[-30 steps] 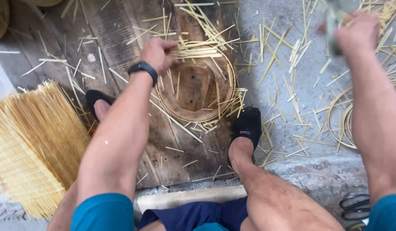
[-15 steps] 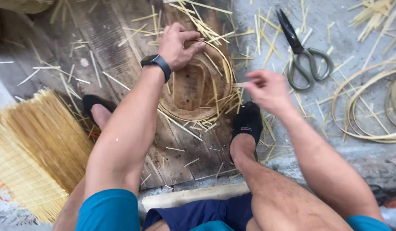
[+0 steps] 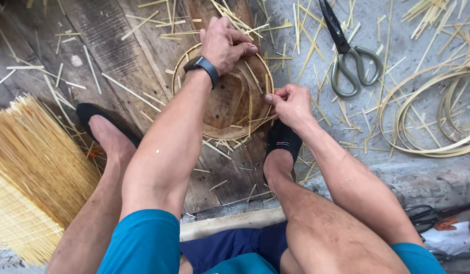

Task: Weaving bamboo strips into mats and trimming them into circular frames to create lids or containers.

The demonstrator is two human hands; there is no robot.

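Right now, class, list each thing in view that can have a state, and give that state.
left hand: closed over the far rim of the basket.
right hand: pinching a strip at the near rim.
basket: unfinished, loose strip ends sticking out.
scissors: shut, lying unheld on the ground.
bamboo strip coil: loosely coiled, untouched.
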